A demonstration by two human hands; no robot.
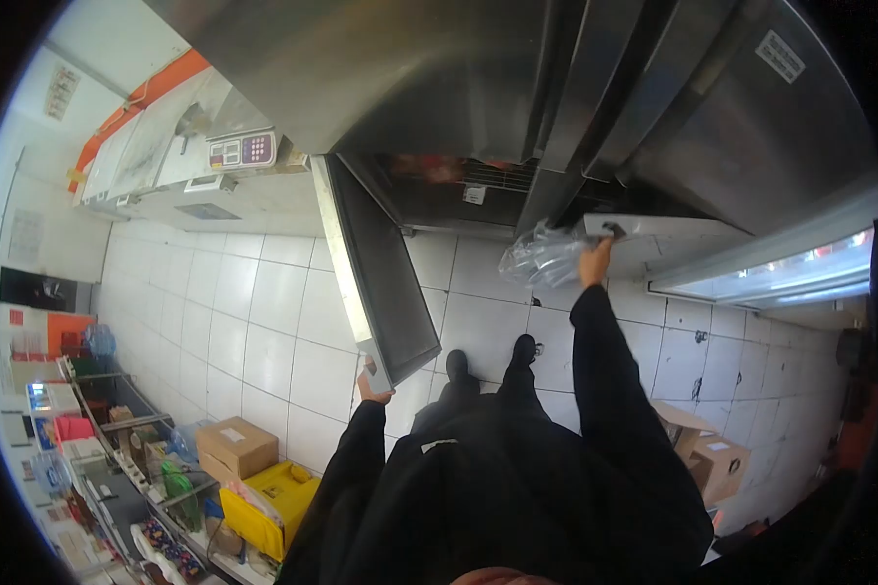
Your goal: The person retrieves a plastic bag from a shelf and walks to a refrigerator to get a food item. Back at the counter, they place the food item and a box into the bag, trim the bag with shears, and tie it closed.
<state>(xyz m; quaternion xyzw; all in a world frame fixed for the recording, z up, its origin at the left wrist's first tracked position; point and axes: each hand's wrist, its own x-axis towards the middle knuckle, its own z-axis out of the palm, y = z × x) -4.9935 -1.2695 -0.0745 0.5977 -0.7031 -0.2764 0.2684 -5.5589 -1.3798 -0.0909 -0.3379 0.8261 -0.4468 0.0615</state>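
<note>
A steel refrigerator cabinet (380,58) stands before me with two lower doors swung out. My left hand (374,384) is closed around the handle end of the left door (385,263), whose dark inner side faces right. My right hand (595,261) has its fingers hooked at the handle of the right door (654,225). A crumpled clear plastic bag (541,255) hangs against that hand on its left side. Inside the cabinet, a wire shelf (502,176) and blurred reddish items (429,168) show between the doors.
White tiles cover the floor (263,292). A counter at left carries a digital scale (244,151). Behind on the left are a cardboard box (236,447), a yellow crate (268,507) and cluttered shelving. More boxes (717,468) lie at right, near a lit glass display case (780,273).
</note>
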